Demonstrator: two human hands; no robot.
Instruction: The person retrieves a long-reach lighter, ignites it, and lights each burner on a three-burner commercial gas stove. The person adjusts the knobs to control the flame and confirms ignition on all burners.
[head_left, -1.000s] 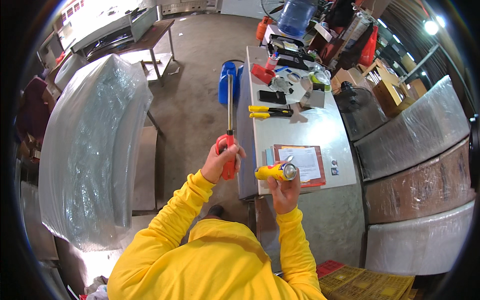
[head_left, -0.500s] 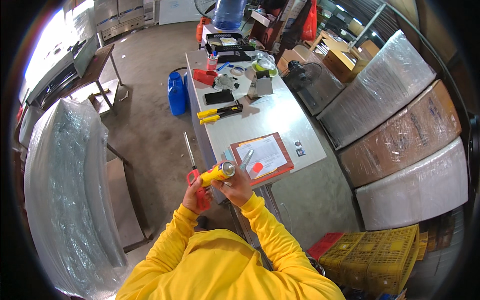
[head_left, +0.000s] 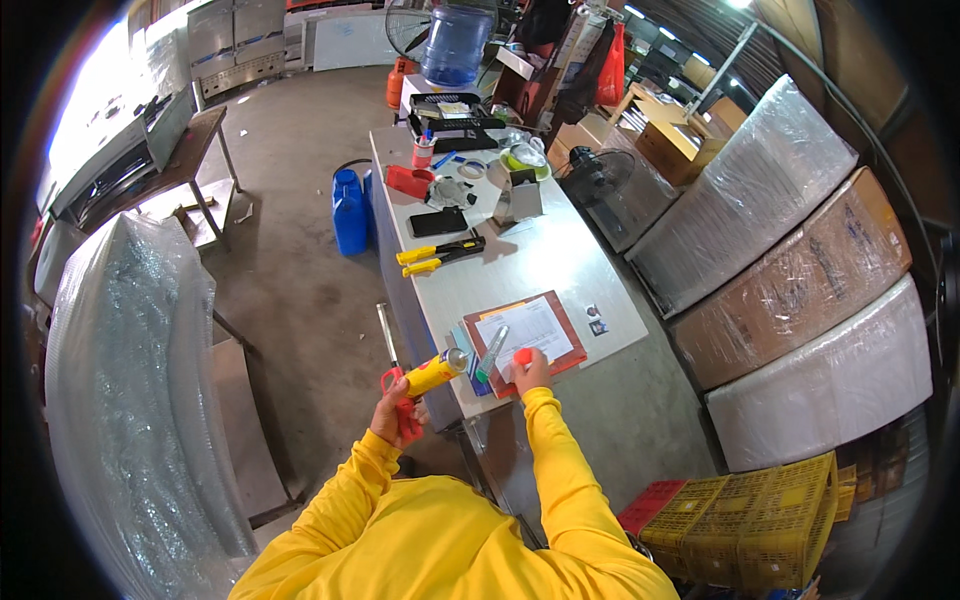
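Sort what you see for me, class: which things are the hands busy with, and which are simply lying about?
Busy with:
- yellow can and red lighter, both held in the left hand
- red cap, at the right hand's fingertips

Apparently just lying about:
- yellow-handled tool
- black phone
- blue jug, on the floor

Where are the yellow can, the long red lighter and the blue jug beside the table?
Yellow can [head_left: 430, 376]: head view, middle of its side.
Long red lighter [head_left: 388, 336]: head view, on its metal tube.
Blue jug [head_left: 349, 215]: head view, middle of its body.
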